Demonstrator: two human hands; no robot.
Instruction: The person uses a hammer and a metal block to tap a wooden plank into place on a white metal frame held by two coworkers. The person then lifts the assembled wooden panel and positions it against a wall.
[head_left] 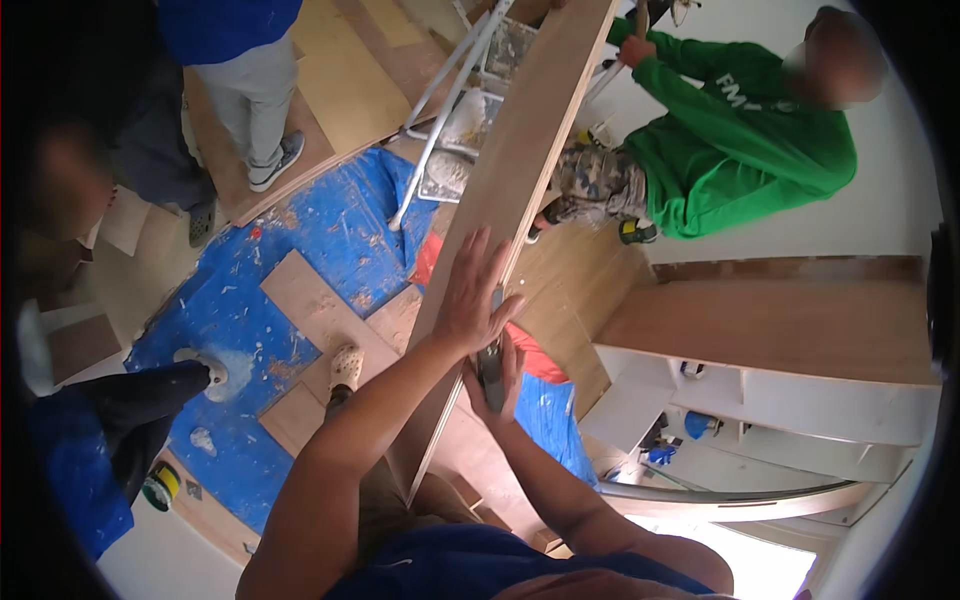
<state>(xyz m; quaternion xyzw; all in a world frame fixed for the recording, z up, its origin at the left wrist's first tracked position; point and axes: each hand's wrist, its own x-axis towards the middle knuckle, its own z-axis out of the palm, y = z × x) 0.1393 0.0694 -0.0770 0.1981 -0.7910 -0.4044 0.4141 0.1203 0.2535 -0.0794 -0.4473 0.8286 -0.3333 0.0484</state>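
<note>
A long wooden board (pixel 490 190) runs from my lap up toward the top of the view, its pale layered edge facing right. My left hand (pixel 472 305) lies on the board's face, fingers stretched out and thumb reaching over the edge. Just below it, my right hand (pixel 505 378) is closed around a dark grey hand tool (pixel 489 372) at that edge. The tool's exact kind is hard to make out, since my fingers cover part of it. At the board's far end, a person in a green top (pixel 740 140) has a hand near a rod-like handle.
A white metal ladder (pixel 440 130) stands left of the board. Blue sheeting (pixel 350 215) with debris and loose wooden pieces (pixel 310 300) covers the floor. Other people stand at left. A wooden cabinet with white shelves (pixel 760 400) lies at right.
</note>
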